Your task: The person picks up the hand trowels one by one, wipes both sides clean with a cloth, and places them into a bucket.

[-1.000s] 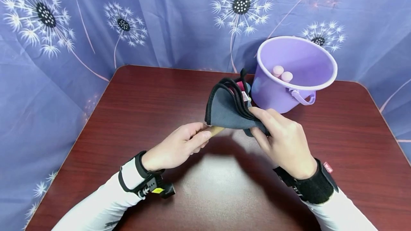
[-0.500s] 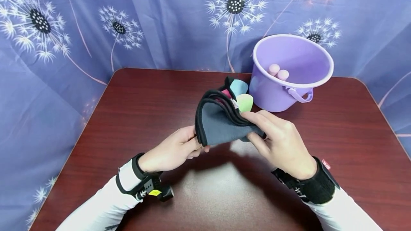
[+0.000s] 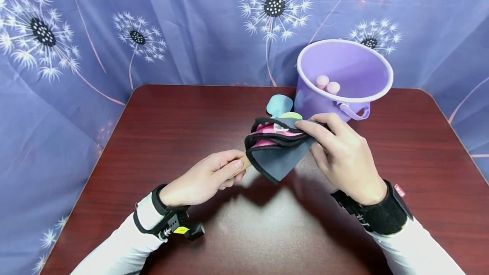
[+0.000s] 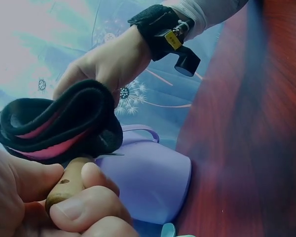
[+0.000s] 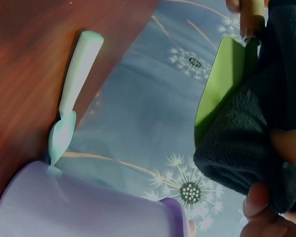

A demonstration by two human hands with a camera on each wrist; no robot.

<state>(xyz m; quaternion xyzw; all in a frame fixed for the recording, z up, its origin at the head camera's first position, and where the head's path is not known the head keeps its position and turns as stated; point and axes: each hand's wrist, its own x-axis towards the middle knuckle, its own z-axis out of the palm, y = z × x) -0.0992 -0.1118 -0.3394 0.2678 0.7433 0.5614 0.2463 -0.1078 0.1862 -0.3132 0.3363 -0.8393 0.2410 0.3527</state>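
Note:
My left hand point(image 3: 208, 177) grips the wooden handle point(image 4: 71, 180) of a small hand trowel, thumb along the top. Its green blade point(image 5: 219, 86) shows in the right wrist view; in the head view only a bit of the blade pokes out beyond the cloth. A folded grey cloth point(image 3: 282, 156) with black edging and pink inner layers overlaps the blade, hiding most of it. My right hand point(image 3: 344, 156) pinches the cloth's right end between thumb and fingers. Both hands are above the middle of the table.
Behind the right hand stands a purple bucket point(image 3: 307, 103) with pink rounded ends point(image 3: 322, 81) showing inside. A light blue shovel point(image 5: 81, 74) with a pale handle lies beside it. The brown table point(image 3: 172, 113) backs onto a blue flowered curtain point(image 3: 206, 24).
The cloth has turned, its layered folds now facing left and a corner hanging down. The right hand rose slightly. The green blade came out more, then went mostly behind the cloth.

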